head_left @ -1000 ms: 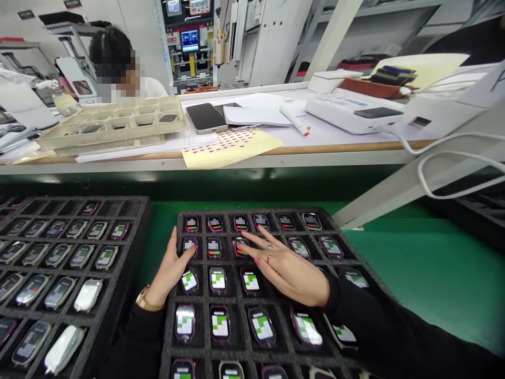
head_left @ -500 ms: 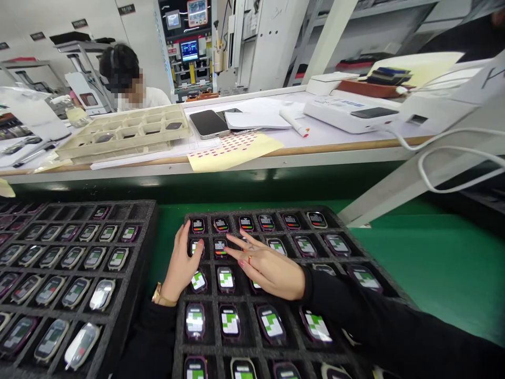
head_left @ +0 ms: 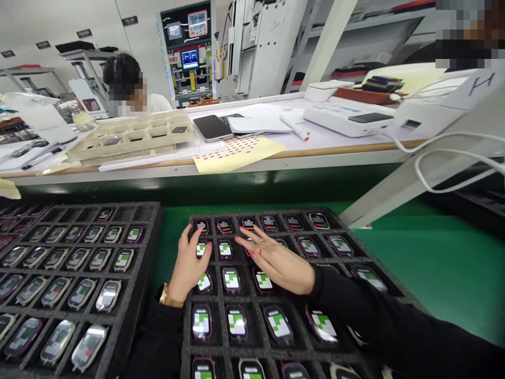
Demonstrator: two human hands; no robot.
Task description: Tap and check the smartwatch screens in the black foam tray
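A black foam tray in front of me holds several small watch units with lit screens, one per pocket. My left hand rests on the tray's left edge, its fingers spread and its thumb tip on a watch in the second row. My right hand lies flat over the middle pockets, fingers stretched out, fingertips touching a watch near the top rows. Neither hand grips anything. Both arms wear black sleeves; a gold watch band sits on my left wrist.
A second foam tray of watches lies to the left on the green belt. Beyond stands a white bench with a beige compartment tray, a phone, a yellow sticker sheet and a white device. A co-worker sits behind the bench at left.
My right hand slid left across the second row and then back a little to the right. My left thumb stays on the left column. The view shifted, moving the trays rightward in the picture.
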